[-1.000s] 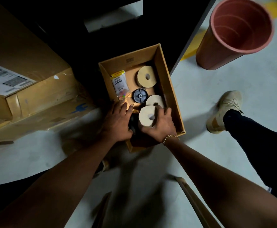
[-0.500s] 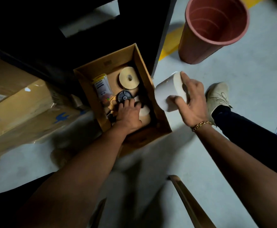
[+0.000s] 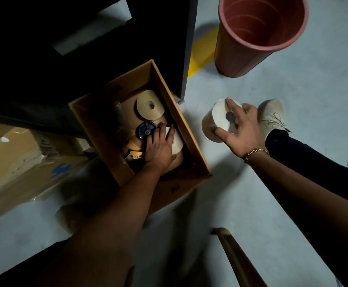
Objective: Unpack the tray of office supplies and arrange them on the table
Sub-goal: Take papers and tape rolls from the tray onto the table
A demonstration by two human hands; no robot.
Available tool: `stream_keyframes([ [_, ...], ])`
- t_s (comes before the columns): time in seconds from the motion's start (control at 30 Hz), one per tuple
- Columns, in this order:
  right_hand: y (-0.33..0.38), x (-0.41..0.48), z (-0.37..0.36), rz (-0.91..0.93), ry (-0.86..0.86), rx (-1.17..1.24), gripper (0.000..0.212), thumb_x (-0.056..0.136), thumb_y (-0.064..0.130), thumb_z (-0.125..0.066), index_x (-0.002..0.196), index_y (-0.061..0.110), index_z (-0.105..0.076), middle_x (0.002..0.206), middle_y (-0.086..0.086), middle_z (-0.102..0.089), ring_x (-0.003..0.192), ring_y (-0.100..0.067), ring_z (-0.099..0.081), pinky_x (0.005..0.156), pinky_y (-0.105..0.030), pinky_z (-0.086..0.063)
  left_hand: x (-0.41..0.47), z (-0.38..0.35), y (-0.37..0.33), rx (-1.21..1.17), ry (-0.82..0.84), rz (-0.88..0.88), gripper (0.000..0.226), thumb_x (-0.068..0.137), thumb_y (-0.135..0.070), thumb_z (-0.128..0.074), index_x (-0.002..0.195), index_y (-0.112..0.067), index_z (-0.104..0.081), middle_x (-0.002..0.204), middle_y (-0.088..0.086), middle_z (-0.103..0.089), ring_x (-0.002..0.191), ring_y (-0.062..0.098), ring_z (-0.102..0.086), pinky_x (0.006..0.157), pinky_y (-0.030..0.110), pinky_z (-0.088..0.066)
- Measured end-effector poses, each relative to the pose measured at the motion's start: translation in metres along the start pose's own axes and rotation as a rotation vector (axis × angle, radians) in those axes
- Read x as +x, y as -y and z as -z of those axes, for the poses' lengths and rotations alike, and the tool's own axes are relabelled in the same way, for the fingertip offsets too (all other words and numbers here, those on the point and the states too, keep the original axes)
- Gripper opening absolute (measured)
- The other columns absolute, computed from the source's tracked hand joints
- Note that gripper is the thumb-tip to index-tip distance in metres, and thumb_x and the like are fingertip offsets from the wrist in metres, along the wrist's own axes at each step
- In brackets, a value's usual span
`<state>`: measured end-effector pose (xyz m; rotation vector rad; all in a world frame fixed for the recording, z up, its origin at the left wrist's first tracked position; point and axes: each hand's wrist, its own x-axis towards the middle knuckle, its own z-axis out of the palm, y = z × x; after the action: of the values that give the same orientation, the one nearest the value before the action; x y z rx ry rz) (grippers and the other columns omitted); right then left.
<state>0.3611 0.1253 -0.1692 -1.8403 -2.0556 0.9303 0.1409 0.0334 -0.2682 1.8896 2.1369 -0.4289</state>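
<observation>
Your right hand (image 3: 238, 129) grips a white roll (image 3: 215, 121) from above, fingers spread over its top, beside the cardboard tray (image 3: 191, 141). Your left hand (image 3: 158, 148) lies flat inside, covering another white roll (image 3: 177, 141).

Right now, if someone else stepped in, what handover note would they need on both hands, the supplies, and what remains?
Right hand: gripping a white roll, out of the tray, above the floor.
Left hand: inside the cardboard tray, resting on another white roll.
Still in the tray: a tan tape roll, a black round disc.
Done: one roll lifted out. Left: set it down, unpack the rest.
</observation>
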Motion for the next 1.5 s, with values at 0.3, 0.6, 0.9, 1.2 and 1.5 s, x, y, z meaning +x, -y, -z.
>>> stream_keyframes([
  [0.3,-0.005,0.003,-0.003,-0.022,0.040,-0.035,0.089,0.061,0.057,-0.067,0.141,0.048,-0.028,0.140,-0.004,-0.030,0.121,-0.030,-0.052,0.098,-0.044,-0.050,-0.020,0.004,0.004,-0.058,-0.051,-0.016,0.098,0.057,-0.070,-0.063,0.138,-0.021,-0.037,0.121,0.013,-0.048,0.110,0.032,-0.047,0.090,0.045,-0.037],
  [0.6,0.017,-0.017,0.032,0.027,0.071,-0.119,0.089,0.062,0.064,-0.057,0.144,0.044,-0.028,0.141,-0.006,-0.027,0.125,-0.033,-0.048,0.100,-0.047,-0.049,-0.078,0.057,0.016,-0.345,-0.021,0.076,0.105,0.059,-0.065,-0.066,0.148,-0.030,-0.024,0.141,0.008,-0.029,0.127,0.033,-0.039,0.090,0.045,-0.051],
  [0.9,0.082,-0.083,0.110,0.273,-0.015,-0.253,0.077,0.078,0.073,-0.045,0.147,0.042,-0.029,0.140,-0.006,-0.032,0.126,-0.031,-0.048,0.092,-0.045,-0.052,-0.150,0.189,0.045,-0.294,-0.341,-0.022,0.103,0.061,-0.074,-0.057,0.150,-0.029,-0.029,0.139,0.004,-0.038,0.128,0.026,-0.043,0.096,0.041,-0.049],
  [1.2,0.163,-0.155,0.194,0.535,-0.197,-0.286,0.071,0.079,0.069,-0.052,0.144,0.046,-0.036,0.135,0.002,-0.038,0.124,-0.023,-0.048,0.086,-0.039,-0.051,-0.263,0.334,0.051,-0.223,-0.582,-0.110,0.101,0.068,-0.074,-0.058,0.153,-0.031,-0.024,0.141,0.002,-0.035,0.129,0.021,-0.039,0.096,0.034,-0.044],
  [1.5,0.303,-0.201,0.289,0.908,-0.473,0.012,0.073,0.074,0.063,-0.059,0.141,0.037,-0.048,0.128,-0.005,-0.046,0.112,-0.024,-0.056,0.090,-0.036,-0.051,-0.354,0.451,0.102,-0.111,-0.944,-0.190,0.101,0.067,-0.078,-0.058,0.150,-0.025,-0.035,0.135,0.007,-0.044,0.115,0.020,-0.052,0.084,0.033,-0.050],
])
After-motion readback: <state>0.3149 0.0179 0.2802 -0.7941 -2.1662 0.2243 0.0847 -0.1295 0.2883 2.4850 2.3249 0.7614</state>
